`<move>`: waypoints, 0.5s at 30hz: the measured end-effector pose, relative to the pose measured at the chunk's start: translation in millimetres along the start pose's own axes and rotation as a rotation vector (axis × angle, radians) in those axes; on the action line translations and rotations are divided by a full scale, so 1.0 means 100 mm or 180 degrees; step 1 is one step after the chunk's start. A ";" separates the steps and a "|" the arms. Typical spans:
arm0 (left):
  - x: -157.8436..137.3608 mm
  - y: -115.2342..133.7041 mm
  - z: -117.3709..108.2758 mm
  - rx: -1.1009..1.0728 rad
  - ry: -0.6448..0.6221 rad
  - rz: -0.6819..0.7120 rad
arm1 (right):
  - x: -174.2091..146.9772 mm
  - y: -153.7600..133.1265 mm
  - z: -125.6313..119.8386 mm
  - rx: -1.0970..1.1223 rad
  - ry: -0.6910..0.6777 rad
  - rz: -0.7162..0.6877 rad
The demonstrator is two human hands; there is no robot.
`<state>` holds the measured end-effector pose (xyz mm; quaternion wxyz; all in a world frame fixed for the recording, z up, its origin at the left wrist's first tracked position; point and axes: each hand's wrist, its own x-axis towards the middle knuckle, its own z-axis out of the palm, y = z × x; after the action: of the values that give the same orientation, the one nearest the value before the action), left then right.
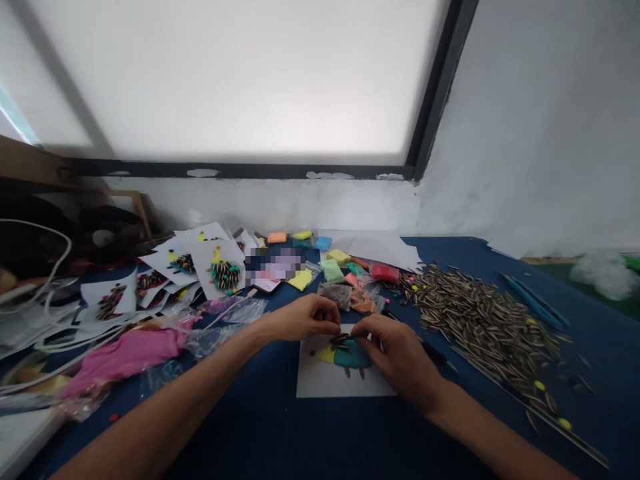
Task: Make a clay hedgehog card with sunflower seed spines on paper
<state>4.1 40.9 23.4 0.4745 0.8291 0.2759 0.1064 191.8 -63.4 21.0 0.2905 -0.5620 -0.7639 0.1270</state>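
A sheet of white paper (pixel 310 383) lies before me with a flat modelling-clay animal on it. Its front is yellow clay (pixel 326 355), its body teal clay (pixel 354 357), with small dark legs below. Several striped sunflower seeds (pixel 341 341) stick in the clay near the top. My left hand (pixel 310 319) reaches over the paper's upper edge, its fingers pinched just above those seeds. Over the teal body, my right hand (pixel 403 350) has thumb and forefinger closed together by the seeds. What either pinch holds is hidden or too small to make out.
To the right spreads a heap of sunflower seeds (pixel 475 313), with teal tweezers (pixel 535 300) beyond. Clay packets, including a red one (pixel 385 273), lie behind my hands. Finished seed-and-clay pictures (pixel 220 270), a phone (pixel 275 270), pink clay (pixel 127 357) and white cables fill the left.
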 end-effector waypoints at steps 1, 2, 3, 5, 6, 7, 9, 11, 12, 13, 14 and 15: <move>0.00 0.00 0.00 0.0008 -0.0008 0.0015 | 0.00 0.00 0.00 -0.0003 -0.0004 -0.0005; 0.00 0.00 0.00 0.0024 -0.0017 0.0031 | 0.01 0.00 0.00 -0.0007 -0.0009 -0.0008; 0.00 0.00 0.00 0.0047 -0.0021 0.0046 | 0.01 0.00 0.00 -0.0011 -0.0014 -0.0010; 0.00 0.01 -0.01 0.0098 -0.0012 0.0063 | 0.02 -0.01 -0.02 -0.0018 -0.0022 -0.0011; -0.01 0.01 -0.01 0.0117 0.0005 0.0065 | 0.02 -0.01 -0.03 -0.0020 -0.0020 -0.0009; -0.01 0.02 -0.01 0.0129 0.0023 0.0058 | 0.02 -0.02 -0.05 -0.0019 -0.0014 -0.0005; -0.01 0.02 -0.01 0.0112 0.0023 0.0020 | 0.02 -0.03 -0.09 -0.0010 0.0011 -0.0002; -0.01 0.02 -0.01 0.0070 -0.0013 -0.0020 | 0.02 -0.05 -0.12 0.0014 0.0011 -0.0023; -0.01 0.02 0.00 0.0051 -0.0030 -0.0033 | 0.01 -0.06 -0.12 0.0032 -0.0012 -0.0053; -0.01 0.02 0.00 0.0039 -0.0031 -0.0035 | 0.00 -0.08 -0.12 0.0056 -0.0050 -0.0089; -0.01 0.02 0.00 0.0040 -0.0017 -0.0029 | 0.00 -0.09 -0.11 0.0073 -0.0098 -0.0128; -0.01 0.02 0.00 0.0054 0.0000 -0.0022 | -0.01 -0.10 -0.10 0.0080 -0.0150 -0.0168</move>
<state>3.8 39.9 24.9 0.4679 0.8321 0.2796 0.1024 190.0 -69.5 33.8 0.2827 -0.5348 -0.7835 0.1421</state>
